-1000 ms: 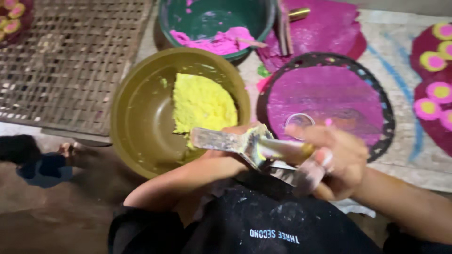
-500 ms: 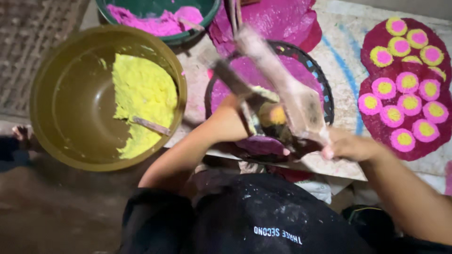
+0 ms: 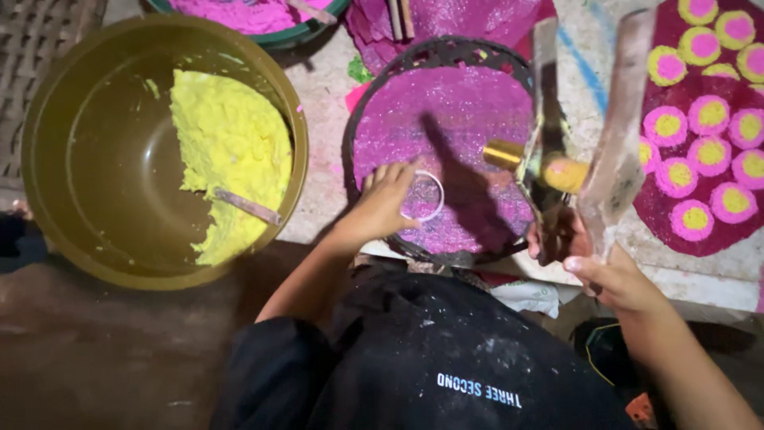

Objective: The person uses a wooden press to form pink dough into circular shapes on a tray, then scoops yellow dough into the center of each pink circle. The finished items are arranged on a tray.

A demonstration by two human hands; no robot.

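Hands work over a round dark tray (image 3: 354, 135) coated in magenta powder, which lies on the floor in front of the person. The left hand (image 3: 382, 203) reaches onto this tray with fingers loosely spread and curved, fingertips pressing on a small clear ring mould (image 3: 424, 196) that sits on the pink layer near the tray's near edge; the hand is not clenched but rests around the ring's left side. The right hand (image 3: 609, 275) is closed around a pair of flat clear blades (image 3: 617, 135) joined by a yellow roller-like handle (image 3: 557, 171), held raised above the tray's right edge and tilted upward, so the tool throws a dark shadow across the powder. To the left, just beside the tray, stands a large olive-green bowl (image 3: 72, 159) with a mass of bright yellow paste (image 3: 231, 143) heaped against its right wall and a thin stick (image 3: 247, 205) lying in it. At the top edge a green basin (image 3: 310, 32) with pink paste is partly in view. On the right, a dark red sheet (image 3: 660, 215) carries rows of finished round discs (image 3: 694, 216), each pink with a yellow centre or yellow with a pink centre. A woven mat (image 3: 32, 48) shows in the upper left corner.
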